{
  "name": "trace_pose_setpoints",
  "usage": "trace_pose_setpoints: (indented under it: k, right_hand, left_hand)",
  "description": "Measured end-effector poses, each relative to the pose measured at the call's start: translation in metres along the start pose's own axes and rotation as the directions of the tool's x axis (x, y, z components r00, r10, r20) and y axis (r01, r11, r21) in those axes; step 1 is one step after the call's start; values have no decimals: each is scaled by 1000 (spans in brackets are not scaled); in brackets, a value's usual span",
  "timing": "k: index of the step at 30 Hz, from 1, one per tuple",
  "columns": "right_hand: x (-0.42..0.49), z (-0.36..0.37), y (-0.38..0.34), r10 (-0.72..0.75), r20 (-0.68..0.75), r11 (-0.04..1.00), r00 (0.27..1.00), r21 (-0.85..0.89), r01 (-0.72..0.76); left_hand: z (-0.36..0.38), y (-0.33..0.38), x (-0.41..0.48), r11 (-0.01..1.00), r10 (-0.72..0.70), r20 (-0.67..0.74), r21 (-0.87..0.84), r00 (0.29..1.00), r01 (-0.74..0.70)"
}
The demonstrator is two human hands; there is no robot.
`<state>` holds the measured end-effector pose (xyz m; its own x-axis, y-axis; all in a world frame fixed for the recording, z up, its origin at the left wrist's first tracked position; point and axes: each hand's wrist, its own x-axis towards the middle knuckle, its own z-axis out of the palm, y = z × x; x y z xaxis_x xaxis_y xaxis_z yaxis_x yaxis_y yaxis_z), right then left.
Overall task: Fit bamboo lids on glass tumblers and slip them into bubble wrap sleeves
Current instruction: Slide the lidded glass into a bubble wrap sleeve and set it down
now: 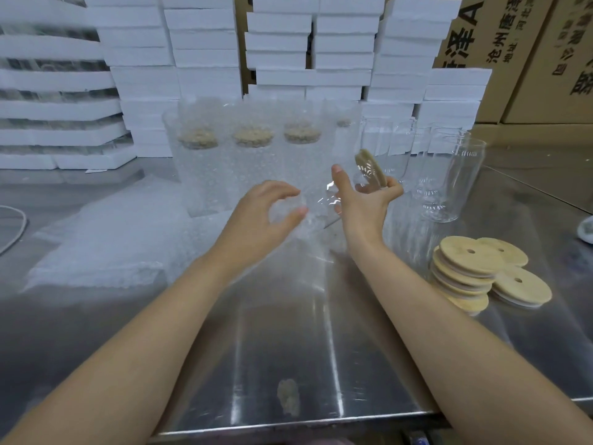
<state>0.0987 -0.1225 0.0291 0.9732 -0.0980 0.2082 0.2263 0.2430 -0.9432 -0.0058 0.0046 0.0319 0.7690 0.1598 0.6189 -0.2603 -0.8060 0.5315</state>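
Note:
My right hand (362,203) grips a clear glass tumbler (324,200) that lies tilted, its bamboo lid (370,170) pointing up and to the right. My left hand (266,213) pinches the mouth of a bubble wrap sleeve (288,236) between thumb and curled fingers, right beside the tumbler's base. The blur hides whether the base is inside the sleeve. Three lidded tumblers in sleeves (253,155) stand in a row behind my hands.
Several bare tumblers (449,184) stand at the right, with loose bamboo lids (468,268) stacked in front of them. A pile of flat sleeves (106,242) lies at the left on the steel table (288,348). White foam boxes (205,53) and cardboard cartons (513,59) line the back.

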Motion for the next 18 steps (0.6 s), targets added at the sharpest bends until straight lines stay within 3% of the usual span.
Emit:
trace_pose_setpoints:
  k: [2,4,11,15,18]
  right_hand:
    - [2,-2,-5,42,-45,995,998,95,-37]
    - [0,-1,-11,91,-55,981,994,174,-80]
    - [-36,18,-14,108,-28,964,994,246,-98]
    - [-50,26,-5,236,75,937,969,247,-247]
    - [-44,23,-12,268,22,928,963,262,-264]
  left_hand:
    - [1,-3,-3,957,192,107,198,976,-210]
    - [3,-2,-3,917,280,121,260,952,-303]
    - [7,5,-2,745,548,-58,488,834,-455]
    - [12,19,-2,648,675,-190,615,713,-449]
    - [15,27,-2,705,632,-155,521,759,-481]
